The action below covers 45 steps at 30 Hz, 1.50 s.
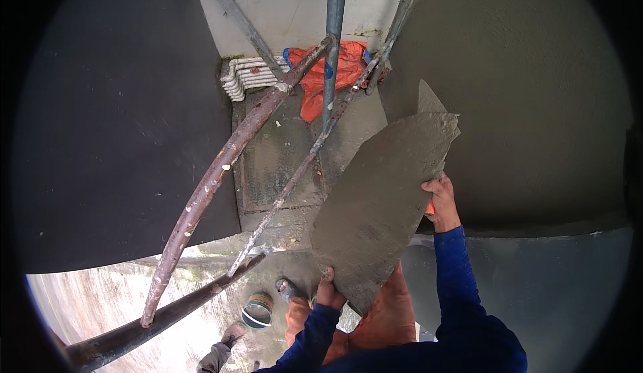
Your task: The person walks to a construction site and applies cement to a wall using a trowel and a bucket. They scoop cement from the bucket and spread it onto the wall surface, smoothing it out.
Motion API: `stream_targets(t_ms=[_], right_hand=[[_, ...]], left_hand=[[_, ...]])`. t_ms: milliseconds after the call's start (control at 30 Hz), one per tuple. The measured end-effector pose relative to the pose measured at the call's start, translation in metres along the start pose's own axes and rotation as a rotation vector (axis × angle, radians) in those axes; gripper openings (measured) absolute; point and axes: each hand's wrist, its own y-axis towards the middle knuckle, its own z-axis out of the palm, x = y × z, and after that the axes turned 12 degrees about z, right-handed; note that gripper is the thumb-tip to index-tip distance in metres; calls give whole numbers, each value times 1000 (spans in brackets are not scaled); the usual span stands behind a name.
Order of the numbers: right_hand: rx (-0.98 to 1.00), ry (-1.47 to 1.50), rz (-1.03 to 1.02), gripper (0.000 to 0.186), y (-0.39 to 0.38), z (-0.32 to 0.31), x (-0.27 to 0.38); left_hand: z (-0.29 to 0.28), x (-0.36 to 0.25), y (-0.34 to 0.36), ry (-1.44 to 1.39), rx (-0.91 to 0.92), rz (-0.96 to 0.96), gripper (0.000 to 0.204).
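Observation:
A broad, long board coated in grey mortar [382, 202] slants across the middle in front of me. My left hand [329, 292] grips its near lower edge, thumb on top. By its right edge my right hand [443, 202] is closed around an orange handle [429, 209], which shows only in part. A thin pointed grey blade [429, 98] sticks out past the board's far end; it looks like a trowel's, lying in line with that handle. The link between handle and blade is hidden. The freshly smoothed grey wall [522, 118] rises just right of the board.
Rusty, mortar-spattered scaffold pipes [221, 165] and a blue-grey upright pole [331, 51] cross left and ahead. Far below are an orange-red tarp [338, 71], white pipes [251, 75], a bucket [257, 310] and another person's grey-trousered leg [214, 358]. A dark wall [127, 118] stands left.

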Motion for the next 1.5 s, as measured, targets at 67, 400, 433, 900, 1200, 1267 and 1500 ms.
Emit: stream_targets(t_ms=[67,400,433,900,1200,1267,1500], right_hand=[[42,-17,-64,52,-25,3,28],[-63,-294,-399,55,-161,22,165],[-68,-319,-434,55,-171,22,176],[-281,-439,-845,34,-110,55,296],[38,-599,-625,30,118,54,363],[123,-666,-572,29,161,65,373],[474,-943,-396,26,260,146,375]], left_hand=[[19,13,-19,19,64,-61,47],[73,77,-81,8,487,-147,45],[89,76,-89,-8,515,-132,44],[238,96,12,-105,428,-243,3],[344,124,148,-92,572,-65,37],[368,128,167,-98,541,-5,44],[405,100,209,-214,412,71,47]])
